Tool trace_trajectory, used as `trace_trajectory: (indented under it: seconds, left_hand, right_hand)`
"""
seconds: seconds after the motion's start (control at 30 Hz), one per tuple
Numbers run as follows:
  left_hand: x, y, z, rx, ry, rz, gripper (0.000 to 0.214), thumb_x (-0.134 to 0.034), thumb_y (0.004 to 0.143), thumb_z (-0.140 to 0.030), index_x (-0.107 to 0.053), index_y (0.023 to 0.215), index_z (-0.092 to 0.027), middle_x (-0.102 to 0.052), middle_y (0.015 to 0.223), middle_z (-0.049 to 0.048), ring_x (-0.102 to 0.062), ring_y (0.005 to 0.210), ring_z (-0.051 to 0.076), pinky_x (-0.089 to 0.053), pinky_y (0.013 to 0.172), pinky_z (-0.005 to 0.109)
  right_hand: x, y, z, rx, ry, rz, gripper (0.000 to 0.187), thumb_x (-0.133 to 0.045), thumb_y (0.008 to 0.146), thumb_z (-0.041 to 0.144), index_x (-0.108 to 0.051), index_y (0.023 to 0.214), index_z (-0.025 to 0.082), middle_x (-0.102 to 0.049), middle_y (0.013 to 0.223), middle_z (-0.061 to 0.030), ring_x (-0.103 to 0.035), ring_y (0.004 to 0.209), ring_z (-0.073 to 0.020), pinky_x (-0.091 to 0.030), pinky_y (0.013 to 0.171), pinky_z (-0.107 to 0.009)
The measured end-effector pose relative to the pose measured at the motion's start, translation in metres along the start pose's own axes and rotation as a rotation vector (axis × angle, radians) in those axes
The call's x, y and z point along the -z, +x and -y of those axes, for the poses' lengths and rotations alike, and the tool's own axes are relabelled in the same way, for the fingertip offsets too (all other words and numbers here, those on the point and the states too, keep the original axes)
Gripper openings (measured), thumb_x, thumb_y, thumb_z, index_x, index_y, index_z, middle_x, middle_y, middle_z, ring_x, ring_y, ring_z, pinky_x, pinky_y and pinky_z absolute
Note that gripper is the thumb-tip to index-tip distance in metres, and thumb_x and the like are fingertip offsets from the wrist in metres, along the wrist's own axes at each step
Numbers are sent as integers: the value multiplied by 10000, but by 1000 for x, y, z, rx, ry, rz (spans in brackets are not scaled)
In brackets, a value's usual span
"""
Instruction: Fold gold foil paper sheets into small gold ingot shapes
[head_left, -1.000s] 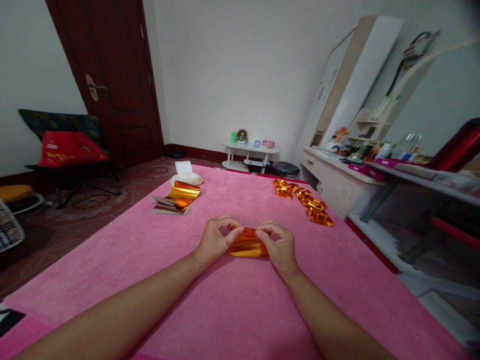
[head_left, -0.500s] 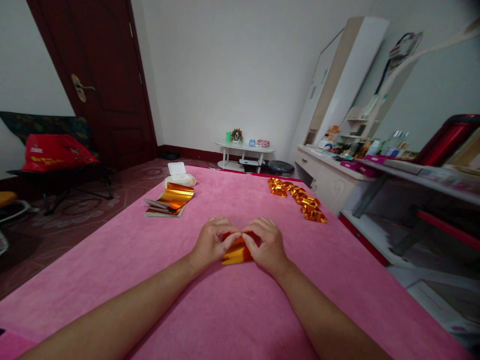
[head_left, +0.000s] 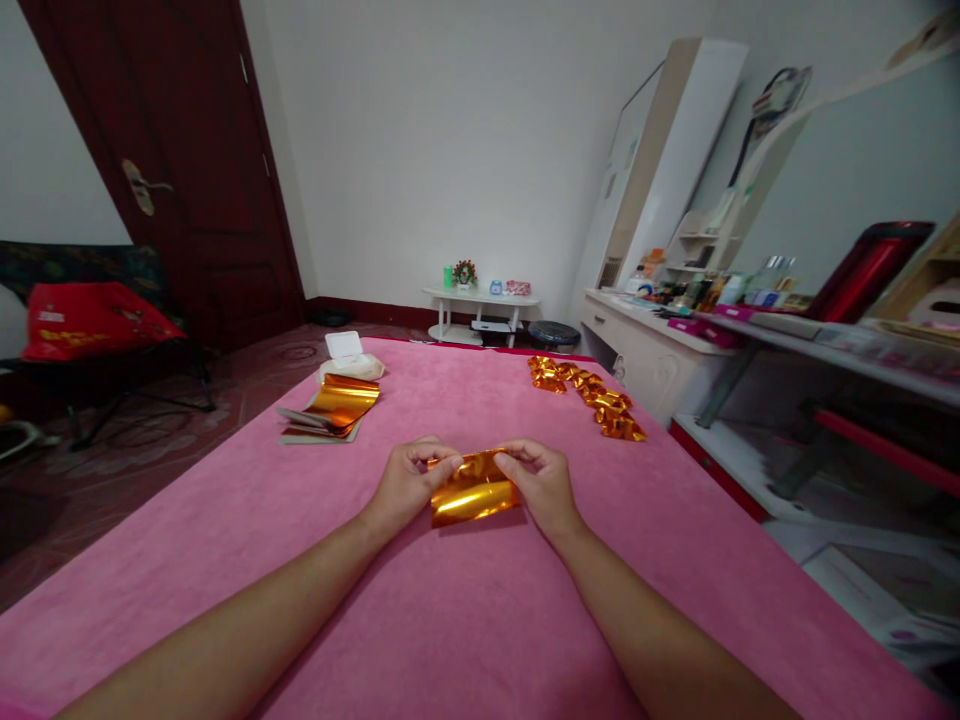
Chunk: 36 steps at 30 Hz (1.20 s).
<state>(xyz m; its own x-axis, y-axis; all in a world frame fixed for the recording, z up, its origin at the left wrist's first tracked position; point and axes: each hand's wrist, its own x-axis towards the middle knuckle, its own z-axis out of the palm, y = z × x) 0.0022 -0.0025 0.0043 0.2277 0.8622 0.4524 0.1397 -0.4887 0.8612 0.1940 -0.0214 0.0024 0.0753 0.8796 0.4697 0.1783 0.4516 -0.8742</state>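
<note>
A shiny gold foil sheet (head_left: 474, 492) is held near the middle of the pink-covered table (head_left: 435, 610), its upper edge toward the far side. My left hand (head_left: 412, 478) pinches its upper left part between thumb and fingers. At the upper right, my right hand (head_left: 541, 482) pinches the same edge. Between the two thumbs the foil shows a fold or curl along the top. To the left lies a stack of foil sheets (head_left: 343, 400) with grey-brown backs. On the far right side rests a row of folded gold foil pieces (head_left: 589, 388).
Behind the stack is a small white container with its lid up (head_left: 345, 350). A dressing table (head_left: 645, 340) with bottles stands along the right. Beyond the table is a low white stand (head_left: 480, 298). At left, a red bag (head_left: 97, 318) sits on a chair.
My hands have moved apart along the foil's upper edge, so more of the sheet shows between them. The whole view has shifted slightly.
</note>
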Motion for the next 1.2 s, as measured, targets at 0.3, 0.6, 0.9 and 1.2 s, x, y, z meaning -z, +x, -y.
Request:
trace_trajectory:
  seconds: [0.3,0.6,0.9,1.2]
  left_hand:
    - [-1,-1,0,-26,25,14,160,-632,779,-271,-714,708,-153,-625,663,23,-552,642,119,-405,599,213]
    - [-2,-4,-2,-72,95,33,171,-608,801,-275,-710,728,-157,-629,691,27,-560,666,126,-406,614,219]
    - [-1,-2,0,-53,76,23,164,-611,790,-254,-701,707,-145,-611,667,19,-541,646,119,-393,609,216]
    - [-1,-3,-3,-39,103,65,175,-604,785,-242,-691,682,-130,-587,640,23,-527,621,118,-389,594,222]
  right_hand:
    - [0,-2,2,40,-62,-41,105,-637,749,252,-701,720,173,-688,700,-28,-613,666,-178,-475,630,-266]
    - [1,-7,6,17,11,-14,180,-603,790,291,-656,674,163,-599,630,5,-544,615,-145,-420,576,-236]
    - [-1,-4,1,102,-195,-24,102,-619,780,265,-682,818,193,-673,784,-10,-606,750,-170,-461,720,-267]
    - [0,-1,-6,213,-355,53,88,-687,732,206,-702,817,226,-700,826,-16,-616,786,-175,-447,761,-290]
